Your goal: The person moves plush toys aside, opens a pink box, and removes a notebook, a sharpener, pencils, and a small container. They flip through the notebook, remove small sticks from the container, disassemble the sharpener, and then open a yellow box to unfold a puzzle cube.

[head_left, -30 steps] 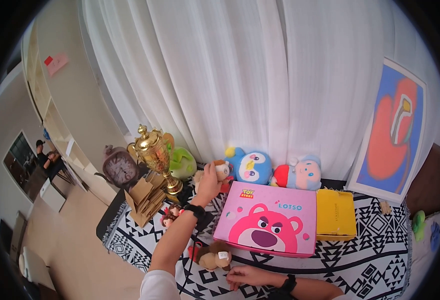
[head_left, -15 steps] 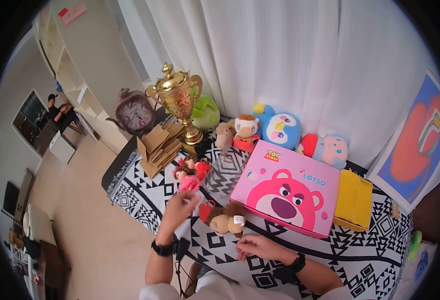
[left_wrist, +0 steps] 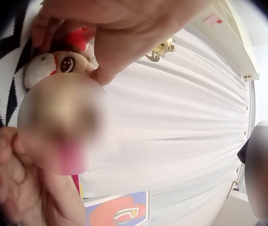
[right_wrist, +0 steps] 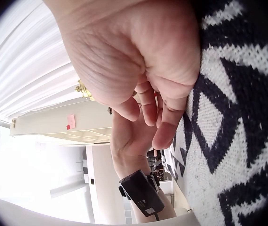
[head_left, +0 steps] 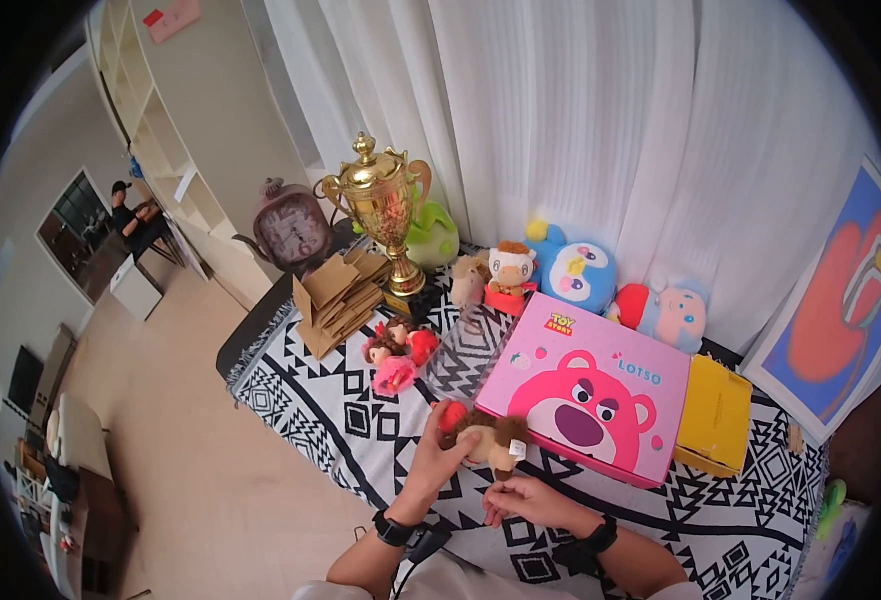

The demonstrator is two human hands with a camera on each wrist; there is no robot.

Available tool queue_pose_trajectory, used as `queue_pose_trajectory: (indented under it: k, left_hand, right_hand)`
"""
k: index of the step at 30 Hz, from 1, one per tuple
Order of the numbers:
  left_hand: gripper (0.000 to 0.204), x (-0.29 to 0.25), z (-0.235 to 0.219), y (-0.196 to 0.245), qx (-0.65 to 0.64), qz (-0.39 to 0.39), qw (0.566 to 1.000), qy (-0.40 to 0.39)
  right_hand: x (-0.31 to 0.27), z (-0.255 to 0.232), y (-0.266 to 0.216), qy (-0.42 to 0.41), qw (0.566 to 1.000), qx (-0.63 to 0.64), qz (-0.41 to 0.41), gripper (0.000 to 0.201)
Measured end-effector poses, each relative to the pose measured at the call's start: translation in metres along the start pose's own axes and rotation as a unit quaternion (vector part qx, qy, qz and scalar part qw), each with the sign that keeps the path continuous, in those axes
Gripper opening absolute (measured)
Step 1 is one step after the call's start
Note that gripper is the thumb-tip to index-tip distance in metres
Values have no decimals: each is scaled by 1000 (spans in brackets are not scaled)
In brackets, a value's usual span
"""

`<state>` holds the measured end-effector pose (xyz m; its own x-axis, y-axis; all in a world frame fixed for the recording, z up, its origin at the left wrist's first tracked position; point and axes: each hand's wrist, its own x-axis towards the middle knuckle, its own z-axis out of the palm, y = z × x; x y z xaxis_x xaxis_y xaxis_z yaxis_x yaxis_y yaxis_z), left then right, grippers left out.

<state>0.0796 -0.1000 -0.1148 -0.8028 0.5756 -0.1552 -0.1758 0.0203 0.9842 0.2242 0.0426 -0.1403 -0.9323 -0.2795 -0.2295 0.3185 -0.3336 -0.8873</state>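
Observation:
My left hand (head_left: 438, 462) grips a small brown-and-tan plush toy (head_left: 484, 446) with a red part and a white tag, at the table's near edge. In the left wrist view, the thumb and fingers of that hand (left_wrist: 120, 28) lie on both sides of the plush toy (left_wrist: 80, 63); a blurred patch hides part of it. Just to the right, my right hand (head_left: 540, 502) rests low over the cloth, holding nothing. Its fingers hang loosely curled beside the toy, as the right wrist view also shows of this hand (right_wrist: 134, 61).
Right of the toy lies a pink Lotso box (head_left: 590, 390), with a yellow box (head_left: 715, 415) beyond. Red-and-pink dolls (head_left: 397, 355) and folded cardboard (head_left: 340, 300) sit left. Behind stand a gold trophy (head_left: 380, 215) and several plush toys, including a blue one (head_left: 577, 277). A patterned cloth (head_left: 310, 425) covers the table.
My left hand has left the plush toys at the back, come toward me past the dolls, and taken hold of the brown plush toy. The right hand stays nearly in place.

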Motion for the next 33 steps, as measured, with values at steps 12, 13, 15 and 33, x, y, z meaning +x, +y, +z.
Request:
queue_pose_trajectory:
  k: [12, 13, 15, 33]
  left_hand:
    - [75, 24, -7, 133, 337, 393, 847, 121]
    - [70, 37, 4, 144, 339, 388, 848, 123]
    - [68, 75, 17, 155, 437, 432, 782, 108]
    - [70, 167, 54, 104, 479, 453, 751, 19]
  right_hand:
    - [-1, 2, -2, 4, 1000, 13, -9, 22]
    - [-1, 3, -2, 4, 1000, 19, -8, 22]
    - [-1, 2, -2, 4, 1000, 13, -11, 23]
    - [2, -1, 3, -15, 1000, -23, 0, 28]
